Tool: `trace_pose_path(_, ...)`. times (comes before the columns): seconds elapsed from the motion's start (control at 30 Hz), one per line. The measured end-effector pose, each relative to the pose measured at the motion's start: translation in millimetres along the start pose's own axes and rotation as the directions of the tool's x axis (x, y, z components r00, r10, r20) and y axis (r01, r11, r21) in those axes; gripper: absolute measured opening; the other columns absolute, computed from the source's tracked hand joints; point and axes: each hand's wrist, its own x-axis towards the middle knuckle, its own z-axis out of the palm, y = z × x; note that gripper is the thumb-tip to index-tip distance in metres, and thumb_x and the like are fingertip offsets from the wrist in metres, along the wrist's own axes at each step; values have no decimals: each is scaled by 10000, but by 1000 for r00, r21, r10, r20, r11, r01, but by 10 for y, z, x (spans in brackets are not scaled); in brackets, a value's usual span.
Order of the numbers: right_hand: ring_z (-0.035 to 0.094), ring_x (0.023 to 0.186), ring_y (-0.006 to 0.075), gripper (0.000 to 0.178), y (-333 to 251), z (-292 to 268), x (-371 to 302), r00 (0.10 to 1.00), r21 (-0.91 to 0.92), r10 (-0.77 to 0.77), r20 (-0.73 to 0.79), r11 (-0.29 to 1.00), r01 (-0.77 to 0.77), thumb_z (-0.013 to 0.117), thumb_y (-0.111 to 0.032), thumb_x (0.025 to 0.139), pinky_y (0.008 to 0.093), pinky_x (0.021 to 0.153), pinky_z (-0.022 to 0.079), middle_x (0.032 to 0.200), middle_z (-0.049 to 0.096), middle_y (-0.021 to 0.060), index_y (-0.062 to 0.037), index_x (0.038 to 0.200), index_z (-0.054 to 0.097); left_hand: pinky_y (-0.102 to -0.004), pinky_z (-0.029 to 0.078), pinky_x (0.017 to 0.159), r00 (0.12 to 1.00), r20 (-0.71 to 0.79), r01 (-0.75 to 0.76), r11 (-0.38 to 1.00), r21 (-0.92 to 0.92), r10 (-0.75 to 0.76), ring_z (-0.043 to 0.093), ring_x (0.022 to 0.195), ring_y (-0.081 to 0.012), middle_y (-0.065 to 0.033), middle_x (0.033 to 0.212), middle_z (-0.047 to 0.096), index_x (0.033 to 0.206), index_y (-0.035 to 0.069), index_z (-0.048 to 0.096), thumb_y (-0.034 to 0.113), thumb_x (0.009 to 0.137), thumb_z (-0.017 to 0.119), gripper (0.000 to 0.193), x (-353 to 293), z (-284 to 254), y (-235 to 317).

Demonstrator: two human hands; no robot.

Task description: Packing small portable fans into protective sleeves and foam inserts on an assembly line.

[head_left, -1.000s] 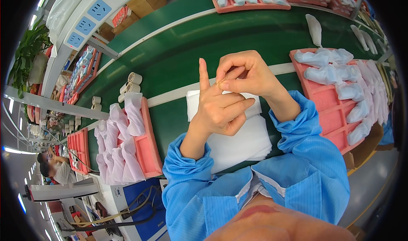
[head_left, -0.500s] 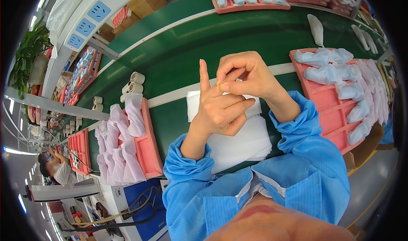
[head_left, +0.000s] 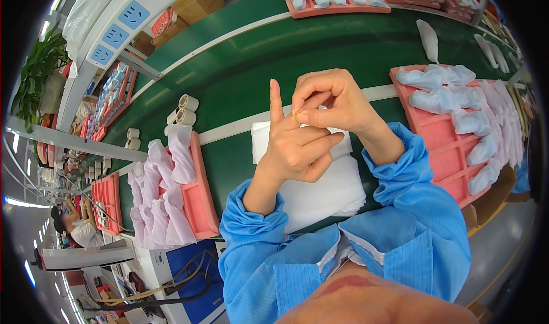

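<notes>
- Hardly anything has changed at my fingers: both hands hold the same pose as a moment ago, so I judge this fine pinching is not yet finished.
- What did move are the white rolls [head_left: 186,117] and the white wrapped piece [head_left: 427,41]; both slid slightly rightward along the green bench [head_left: 240,75], well apart from my hands.
- My right hand [head_left: 341,104] pinches a small yellowish thing [head_left: 297,117] between thumb and forefinger, right against my left hand's bent fingers.
- My left hand [head_left: 300,149] has one finger standing straight, pointing away from me; its others are bent toward the right hand. Whether they grip too, I cannot tell.
- That small thing is held above the white sheets [head_left: 329,189]; it is too tiny to show which way it points, or any long axis.
- Pink trays [head_left: 197,192] of wrapped pieces sit at both sides, unshifted.
</notes>
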Motion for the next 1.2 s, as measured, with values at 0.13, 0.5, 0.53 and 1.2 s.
trace_pose_path(0.13, 516, 611, 89, 79, -1, 4, 3, 1000, 6, -2, 2, 1000, 2, 710, -43, 711, 227, 536, 363, 707, 600, 34, -11, 775, 677, -697, -7, 1113, 1000, 3, 4, 1000, -6, -4, 655, 1029, -351, 9, 617, 620, 721, 122, 755, 119, 427, 572, 347, -4, -3, 4)
trace_pose_path(0.5, 523, 609, 95, 78, -36, -16, 8, 1000, -20, -19, 8, 1000, 19, 704, -47, 717, 229, 534, 372, 699, 596, 37, -8, 782, 684, -697, 3, 1114, 1000, 5, 2, 1000, -9, -2, 651, 1044, -349, -6, 662, 662, 758, 117, 768, 109, 434, 567, 381, 20, -4, 16)
trace_pose_path(0.53, 533, 617, 98, 82, -37, -17, 10, 1000, -21, -7, 16, 1000, 8, 707, -55, 721, 232, 539, 384, 705, 598, 38, -9, 785, 687, -697, 4, 1115, 1000, 6, 4, 1000, -9, -4, 651, 1046, -348, -5, 659, 661, 761, 117, 768, 107, 434, 565, 385, 19, -9, 18)
trace_pose_path(1.2, 598, 937, 131, 198, -51, -442, 19, 979, -268, 71, -190, 956, -121, 551, -24, 907, 255, 819, 457, 1051, 676, 77, 34, 1043, 682, -433, 511, 879, 875, -318, 464, 819, 337, -365, 637, 983, -310, -84, 1121, 636, 1058, 99, 655, 39, 688, 581, 382, -222, -531, -966)
